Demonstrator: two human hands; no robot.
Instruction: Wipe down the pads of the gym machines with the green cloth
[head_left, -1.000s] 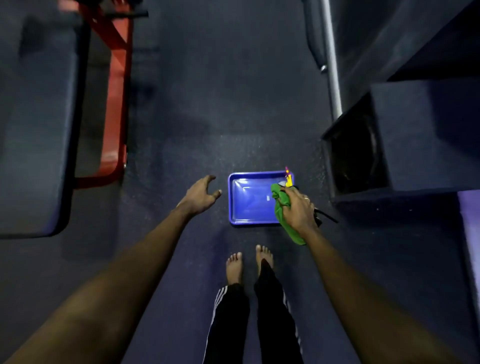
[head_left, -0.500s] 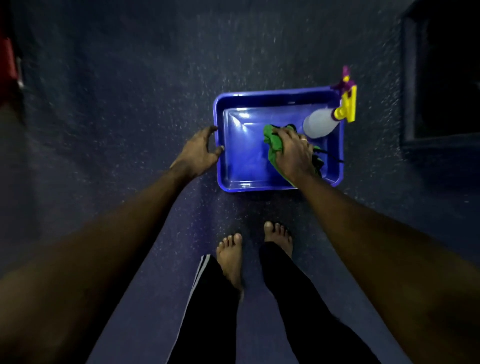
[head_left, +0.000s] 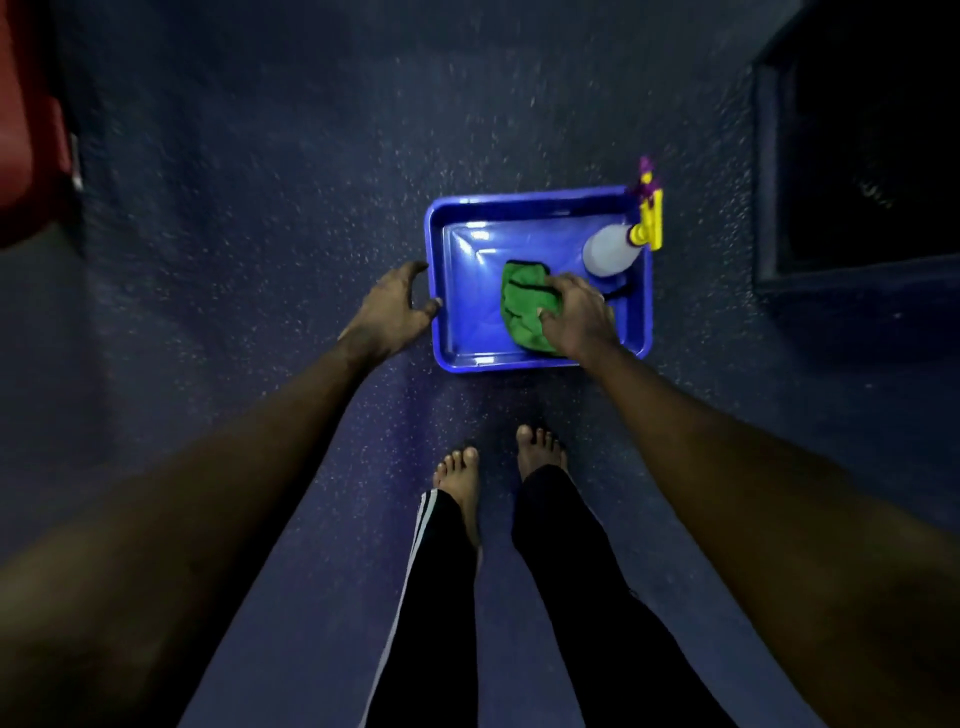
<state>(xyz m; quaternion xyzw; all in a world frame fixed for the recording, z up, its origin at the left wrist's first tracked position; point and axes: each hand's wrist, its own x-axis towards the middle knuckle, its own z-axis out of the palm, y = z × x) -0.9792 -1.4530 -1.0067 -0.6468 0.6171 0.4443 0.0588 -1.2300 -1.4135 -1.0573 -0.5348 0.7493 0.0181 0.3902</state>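
Note:
A blue plastic tray (head_left: 535, 202) sits on the dark speckled floor in front of my feet. The green cloth (head_left: 522, 304) lies bunched inside it, and my right hand (head_left: 579, 312) grips it from above, thumb and fingers curled into the fabric. My left hand (head_left: 392, 309) holds the tray's left rim, thumb and curled fingers against the edge. A translucent spray bottle (head_left: 608, 254) with a yellow and purple trigger head lies in the tray's far right corner. No machine pad is visible.
A red machine frame (head_left: 26, 130) shows at the left edge. A dark box-like block (head_left: 857, 182) stands on the right. My bare feet (head_left: 462, 483) are just behind the tray. A thin black item pokes out beside my right hand.
The view has dropped closer to the floor. My right hand lowered the cloth into the tray, and my left hand reached over to the tray's left rim.

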